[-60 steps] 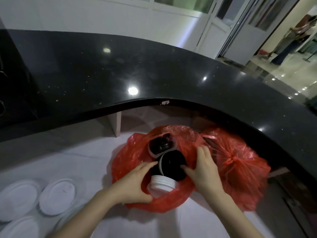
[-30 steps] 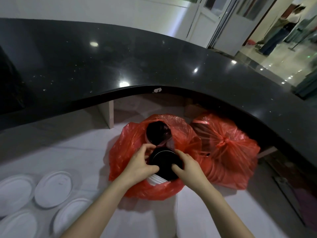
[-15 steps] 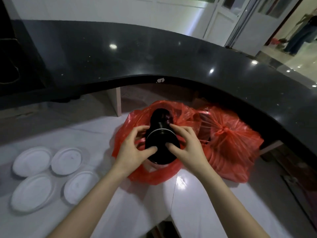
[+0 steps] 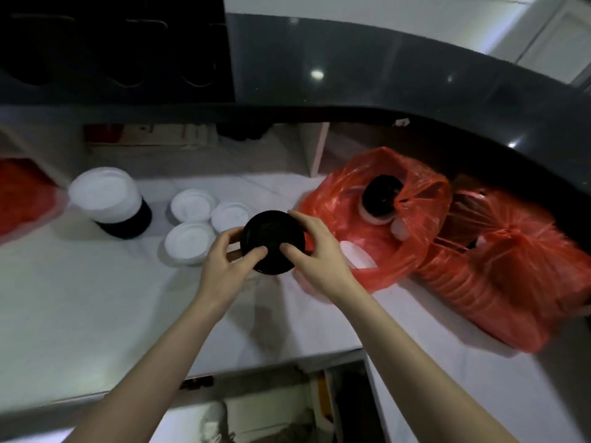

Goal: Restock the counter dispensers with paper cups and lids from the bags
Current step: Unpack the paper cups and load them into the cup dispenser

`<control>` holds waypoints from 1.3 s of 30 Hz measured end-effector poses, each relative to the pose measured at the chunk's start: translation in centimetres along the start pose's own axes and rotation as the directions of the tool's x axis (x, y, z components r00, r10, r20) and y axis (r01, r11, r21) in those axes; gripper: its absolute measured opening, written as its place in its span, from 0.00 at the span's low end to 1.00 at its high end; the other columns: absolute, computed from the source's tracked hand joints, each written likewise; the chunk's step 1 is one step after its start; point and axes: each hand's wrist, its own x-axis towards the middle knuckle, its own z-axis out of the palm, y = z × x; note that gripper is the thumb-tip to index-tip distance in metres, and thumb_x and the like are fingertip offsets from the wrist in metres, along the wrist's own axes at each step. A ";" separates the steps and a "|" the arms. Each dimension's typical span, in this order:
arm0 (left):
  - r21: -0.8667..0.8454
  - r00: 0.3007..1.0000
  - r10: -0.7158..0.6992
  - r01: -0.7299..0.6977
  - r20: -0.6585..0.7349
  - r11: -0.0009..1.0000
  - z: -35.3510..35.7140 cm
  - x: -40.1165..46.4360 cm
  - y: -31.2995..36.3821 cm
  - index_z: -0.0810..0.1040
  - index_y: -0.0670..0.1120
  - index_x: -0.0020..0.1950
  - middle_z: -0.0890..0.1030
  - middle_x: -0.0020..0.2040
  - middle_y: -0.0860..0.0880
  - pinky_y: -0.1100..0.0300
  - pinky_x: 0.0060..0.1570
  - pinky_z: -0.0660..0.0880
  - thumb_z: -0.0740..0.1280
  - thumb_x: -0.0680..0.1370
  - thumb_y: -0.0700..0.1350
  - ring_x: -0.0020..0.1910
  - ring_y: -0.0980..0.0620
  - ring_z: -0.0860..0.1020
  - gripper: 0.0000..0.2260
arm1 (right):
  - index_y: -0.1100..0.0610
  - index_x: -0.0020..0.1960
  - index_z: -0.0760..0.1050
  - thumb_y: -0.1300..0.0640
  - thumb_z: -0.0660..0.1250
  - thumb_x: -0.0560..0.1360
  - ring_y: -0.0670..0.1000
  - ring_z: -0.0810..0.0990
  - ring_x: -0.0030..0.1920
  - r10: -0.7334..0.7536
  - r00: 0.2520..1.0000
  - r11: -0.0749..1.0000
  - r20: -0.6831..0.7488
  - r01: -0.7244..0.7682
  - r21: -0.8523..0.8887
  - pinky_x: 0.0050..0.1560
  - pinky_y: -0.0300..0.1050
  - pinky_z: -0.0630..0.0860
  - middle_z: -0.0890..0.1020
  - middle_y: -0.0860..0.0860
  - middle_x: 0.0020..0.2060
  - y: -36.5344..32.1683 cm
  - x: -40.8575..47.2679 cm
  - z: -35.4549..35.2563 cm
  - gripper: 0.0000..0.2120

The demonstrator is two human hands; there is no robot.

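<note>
Black stack of lids (image 4: 271, 241), round top face up, gripped between both hands over the white worktop (image 4: 96, 314). Left hand (image 4: 224, 266) curled round its left edge, thumb pressed on the top face, fingers wrapped behind. Right hand (image 4: 316, 251) curled round its right edge, thumb likewise on top, fingers (image 4: 303, 220) hooked over the far rim. Just left of the left hand, three white lids (image 4: 192, 247) lying flat on the worktop, close together, the nearest partly hidden behind the black stack. Farther left, a white-topped stack with a black base (image 4: 112, 203), standing upright. At the far left edge, something red (image 4: 22, 199), blurred, cannot tell what. Immediately right of the right hand, an open red plastic bag (image 4: 367, 199) resting on the worktop, its near wall touching or almost touching the right wrist; inside it another black stack with a white rim (image 4: 379, 199), tilted toward the bag's mouth, plus white pieces (image 4: 355, 255) showing through the plastic lower down. Right of that, touching it, a second red bag (image 4: 527, 276), knotted shut, ribbed as if packed with stacked rims. Beyond both hands, a curved black counter top (image 4: 415, 84) overhanging the worktop, glossy with light spots. Far beyond the left hand, a dark dispenser front (image 4: 112, 43) with round openings, contents hidden in shadow.
</note>
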 end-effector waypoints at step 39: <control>0.210 0.996 0.068 -0.080 0.063 0.974 -24.6 -2.6 -7.0 0.77 0.53 0.50 0.81 0.39 0.57 0.68 0.40 0.73 0.71 0.74 0.40 0.39 0.59 0.79 0.10 | 0.54 0.61 0.76 0.54 0.65 0.78 0.43 0.78 0.56 0.281 0.960 0.958 0.013 -0.282 0.055 0.50 0.29 0.71 0.80 0.45 0.55 -10.9 2.5 22.6 0.13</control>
